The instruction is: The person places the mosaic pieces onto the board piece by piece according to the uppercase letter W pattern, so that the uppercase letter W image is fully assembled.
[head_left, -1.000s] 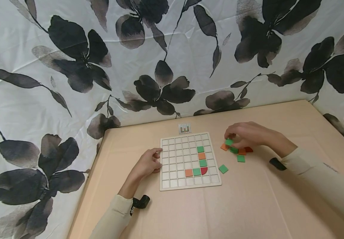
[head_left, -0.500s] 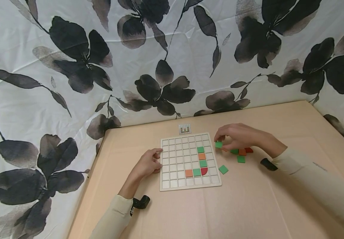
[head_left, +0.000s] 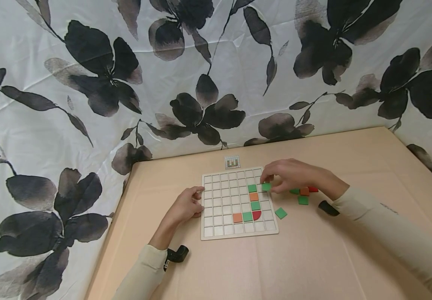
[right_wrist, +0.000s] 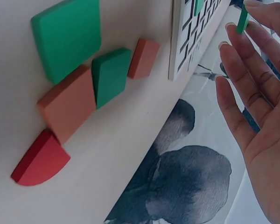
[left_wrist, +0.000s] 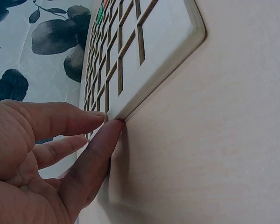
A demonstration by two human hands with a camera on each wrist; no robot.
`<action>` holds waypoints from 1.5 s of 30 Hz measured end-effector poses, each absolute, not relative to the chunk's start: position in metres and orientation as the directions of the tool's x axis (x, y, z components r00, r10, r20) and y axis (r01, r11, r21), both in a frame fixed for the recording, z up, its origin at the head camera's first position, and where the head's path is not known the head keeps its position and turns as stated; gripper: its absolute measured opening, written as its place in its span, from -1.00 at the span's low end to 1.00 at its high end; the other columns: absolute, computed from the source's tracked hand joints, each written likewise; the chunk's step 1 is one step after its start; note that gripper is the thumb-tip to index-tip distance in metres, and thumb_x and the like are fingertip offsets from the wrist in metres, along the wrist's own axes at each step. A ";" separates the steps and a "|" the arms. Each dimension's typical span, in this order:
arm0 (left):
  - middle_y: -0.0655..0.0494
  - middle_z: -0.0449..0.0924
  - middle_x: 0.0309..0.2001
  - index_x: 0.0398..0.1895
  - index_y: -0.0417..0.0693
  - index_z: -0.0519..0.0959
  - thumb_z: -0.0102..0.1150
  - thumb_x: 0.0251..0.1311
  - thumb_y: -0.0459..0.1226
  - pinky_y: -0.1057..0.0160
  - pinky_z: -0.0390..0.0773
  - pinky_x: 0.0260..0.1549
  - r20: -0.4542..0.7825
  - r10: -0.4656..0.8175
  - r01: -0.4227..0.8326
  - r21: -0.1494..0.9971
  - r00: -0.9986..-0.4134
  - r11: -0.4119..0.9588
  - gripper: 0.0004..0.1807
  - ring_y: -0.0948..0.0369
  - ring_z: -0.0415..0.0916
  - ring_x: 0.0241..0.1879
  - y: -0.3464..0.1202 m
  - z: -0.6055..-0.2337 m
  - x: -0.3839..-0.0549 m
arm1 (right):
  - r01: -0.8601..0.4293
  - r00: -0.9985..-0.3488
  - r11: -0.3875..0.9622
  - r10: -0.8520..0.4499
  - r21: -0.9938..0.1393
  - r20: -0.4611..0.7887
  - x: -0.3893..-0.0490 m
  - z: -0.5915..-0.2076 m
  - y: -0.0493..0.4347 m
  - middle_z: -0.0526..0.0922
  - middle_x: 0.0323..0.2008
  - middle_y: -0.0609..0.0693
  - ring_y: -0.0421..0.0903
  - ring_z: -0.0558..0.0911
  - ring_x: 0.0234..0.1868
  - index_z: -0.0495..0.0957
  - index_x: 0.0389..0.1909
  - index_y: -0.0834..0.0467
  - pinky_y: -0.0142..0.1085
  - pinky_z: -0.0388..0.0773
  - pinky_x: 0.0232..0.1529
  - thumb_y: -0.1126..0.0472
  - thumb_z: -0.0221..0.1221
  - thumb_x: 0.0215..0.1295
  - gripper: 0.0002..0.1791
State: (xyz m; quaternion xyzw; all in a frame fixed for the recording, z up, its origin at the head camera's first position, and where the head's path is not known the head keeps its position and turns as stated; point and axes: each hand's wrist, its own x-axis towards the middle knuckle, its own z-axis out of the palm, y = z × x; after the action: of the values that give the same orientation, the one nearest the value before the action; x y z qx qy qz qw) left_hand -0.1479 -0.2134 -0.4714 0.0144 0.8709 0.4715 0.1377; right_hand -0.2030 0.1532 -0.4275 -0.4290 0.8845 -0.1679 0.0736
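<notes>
A white grid board [head_left: 223, 204] lies on the table, with green, orange and red tiles in some of its cells. At its left edge, my left hand [head_left: 186, 204] pinches the rim between thumb and finger; the left wrist view shows these fingertips [left_wrist: 113, 128] against the board's side. My right hand [head_left: 292, 174] pinches a green square tile [head_left: 266, 187] between thumb and fingertips, above the board's right edge. In the right wrist view that tile [right_wrist: 243, 21] is seen edge-on, the other fingers spread out below it.
Right of the board lie loose tiles: a green square [head_left: 281, 213], another green square [head_left: 303, 200], an orange square [head_left: 304, 191] and a red rounded piece [head_left: 313, 189]. A small pattern card [head_left: 232, 161] lies behind the board. Floral cloth [head_left: 201, 104] hangs behind the table.
My right hand has carried the green tile leftward from the loose pieces to the board's right edge. My left hand has stayed at the board's left rim.
</notes>
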 end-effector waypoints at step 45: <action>-0.13 0.34 -0.03 0.45 -0.23 0.34 0.17 0.17 -0.66 0.22 0.69 -0.42 -0.240 0.144 -0.123 0.825 -0.960 0.552 -0.27 0.13 0.44 -0.24 -0.209 -0.468 -0.155 | -0.845 -0.448 0.412 -0.894 -0.341 0.030 -0.214 -0.439 0.091 0.64 -0.22 -0.27 -0.23 0.60 -0.15 0.68 -0.09 -0.13 -0.32 0.53 -0.13 0.04 0.36 0.24 -0.78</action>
State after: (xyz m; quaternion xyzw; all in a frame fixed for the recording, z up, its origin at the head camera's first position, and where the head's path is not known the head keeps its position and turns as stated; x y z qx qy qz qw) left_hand -0.1554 -0.2086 -0.4681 0.0061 0.8695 0.4732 0.1412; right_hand -0.2144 0.0913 -0.4389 -0.5196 0.8365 -0.1553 0.0784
